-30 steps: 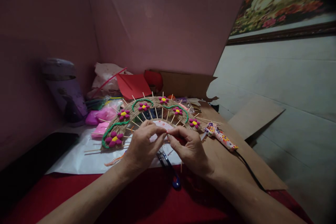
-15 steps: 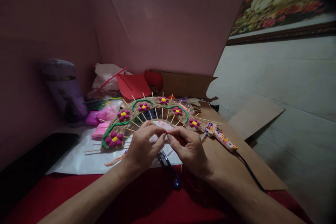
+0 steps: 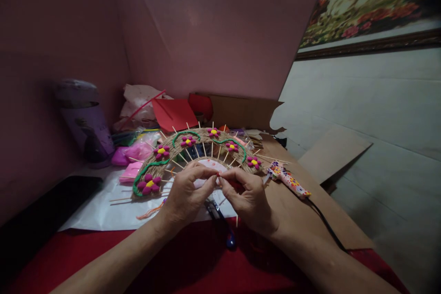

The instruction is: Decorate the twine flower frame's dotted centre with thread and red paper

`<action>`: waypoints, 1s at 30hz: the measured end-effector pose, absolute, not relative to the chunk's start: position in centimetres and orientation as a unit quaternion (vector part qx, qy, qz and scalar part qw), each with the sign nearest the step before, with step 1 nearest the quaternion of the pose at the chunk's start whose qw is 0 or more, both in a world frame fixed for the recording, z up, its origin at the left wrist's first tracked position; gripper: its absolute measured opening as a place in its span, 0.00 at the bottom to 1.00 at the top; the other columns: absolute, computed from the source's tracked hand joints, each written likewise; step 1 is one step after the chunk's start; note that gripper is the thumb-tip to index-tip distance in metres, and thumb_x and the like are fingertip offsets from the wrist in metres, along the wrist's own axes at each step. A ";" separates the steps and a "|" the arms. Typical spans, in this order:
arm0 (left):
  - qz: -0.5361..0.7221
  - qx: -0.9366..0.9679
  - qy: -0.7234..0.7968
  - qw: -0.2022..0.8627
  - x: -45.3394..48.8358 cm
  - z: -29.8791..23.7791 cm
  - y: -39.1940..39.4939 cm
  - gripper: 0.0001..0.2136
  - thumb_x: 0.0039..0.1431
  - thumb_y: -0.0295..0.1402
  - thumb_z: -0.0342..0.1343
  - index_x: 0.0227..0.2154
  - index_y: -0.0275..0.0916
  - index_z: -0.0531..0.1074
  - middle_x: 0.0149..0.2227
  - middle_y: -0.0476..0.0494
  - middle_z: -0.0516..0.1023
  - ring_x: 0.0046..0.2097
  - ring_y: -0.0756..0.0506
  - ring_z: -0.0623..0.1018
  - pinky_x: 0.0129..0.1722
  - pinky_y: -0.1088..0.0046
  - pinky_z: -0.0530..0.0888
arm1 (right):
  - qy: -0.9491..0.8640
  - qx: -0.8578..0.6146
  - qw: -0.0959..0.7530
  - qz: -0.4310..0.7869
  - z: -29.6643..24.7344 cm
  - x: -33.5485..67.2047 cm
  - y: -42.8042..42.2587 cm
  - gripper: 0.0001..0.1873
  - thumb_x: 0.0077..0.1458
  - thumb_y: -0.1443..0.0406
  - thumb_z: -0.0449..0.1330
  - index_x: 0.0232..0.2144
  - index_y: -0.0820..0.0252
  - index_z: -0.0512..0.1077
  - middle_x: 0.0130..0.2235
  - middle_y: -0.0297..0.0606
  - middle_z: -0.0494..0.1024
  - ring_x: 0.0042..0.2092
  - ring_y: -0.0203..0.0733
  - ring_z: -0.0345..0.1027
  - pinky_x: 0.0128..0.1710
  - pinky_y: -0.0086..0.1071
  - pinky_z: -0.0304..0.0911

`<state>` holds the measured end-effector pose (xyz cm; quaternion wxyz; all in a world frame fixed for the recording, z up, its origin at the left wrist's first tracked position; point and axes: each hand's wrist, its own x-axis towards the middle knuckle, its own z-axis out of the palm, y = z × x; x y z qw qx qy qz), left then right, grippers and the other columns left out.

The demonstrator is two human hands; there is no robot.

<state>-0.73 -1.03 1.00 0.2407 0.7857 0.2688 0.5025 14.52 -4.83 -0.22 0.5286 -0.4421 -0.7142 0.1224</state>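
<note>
My left hand (image 3: pixel 188 190) and my right hand (image 3: pixel 250 197) meet in front of the work, thumbs and forefingers pinched together. Between their fingertips is a small red piece (image 3: pixel 218 175), mostly hidden; its material is too small to make out. Just behind the hands stands a twine-wrapped arch on thin wooden sticks (image 3: pixel 203 136), decorated with purple flowers with yellow centres (image 3: pixel 149 184) and green wavy strips (image 3: pixel 139 177). A blue-handled tool (image 3: pixel 223 223) lies below the hands, its far end partly covered by them.
A flower-patterned glue gun (image 3: pixel 287 179) with a black cord rests on brown cardboard (image 3: pixel 330 220) at right. White sheeting (image 3: pixel 93 213) covers part of the red cloth (image 3: pixel 165 262). Pink bags (image 3: pixel 138 149), a purple tumbler (image 3: pixel 87 124) and a dark flat object (image 3: pixel 51 202) are at left.
Both hands keep pinching the red piece in nearly the same place. The whole view shifts very slightly; nothing else visibly moves.
</note>
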 end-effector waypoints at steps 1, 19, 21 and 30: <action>0.501 0.783 0.271 0.251 -0.7 1.0 -1.0 0.05 0.53 0.27 0.56 0.31 0.39 0.77 0.31 0.45 0.78 0.36 0.46 0.76 0.37 0.68 0.72 | -0.715 -0.442 0.528 0.120 -0.2 14.5 -4.8 0.04 0.54 0.68 0.56 0.30 0.59 0.72 0.25 0.33 0.71 0.25 0.34 0.61 0.24 0.29 0.57; 0.488 0.755 0.304 0.315 -0.7 1.3 -1.3 0.05 0.52 0.29 0.56 0.27 0.36 0.77 0.29 0.44 0.77 0.36 0.46 0.75 0.37 0.68 0.71 | -0.697 -0.433 0.556 0.134 -0.4 14.3 -4.7 0.04 0.53 0.69 0.57 0.29 0.62 0.72 0.23 0.30 0.68 0.22 0.30 0.56 0.20 0.24 0.53; 0.483 0.748 0.307 0.336 -0.7 1.3 -1.2 0.05 0.52 0.30 0.56 0.27 0.36 0.77 0.30 0.44 0.78 0.36 0.45 0.75 0.36 0.68 0.71 | -0.692 -0.431 0.561 0.143 -0.3 14.4 -4.7 0.04 0.54 0.68 0.57 0.29 0.61 0.72 0.22 0.29 0.68 0.22 0.29 0.55 0.20 0.24 0.52; 0.472 0.722 0.313 0.399 -0.8 0.9 -0.9 0.07 0.53 0.33 0.56 0.30 0.35 0.76 0.32 0.41 0.78 0.34 0.46 0.76 0.32 0.70 0.73 | -0.685 -0.435 0.561 0.163 -0.2 14.2 -4.7 0.04 0.53 0.67 0.57 0.28 0.62 0.71 0.22 0.30 0.68 0.22 0.30 0.56 0.20 0.24 0.53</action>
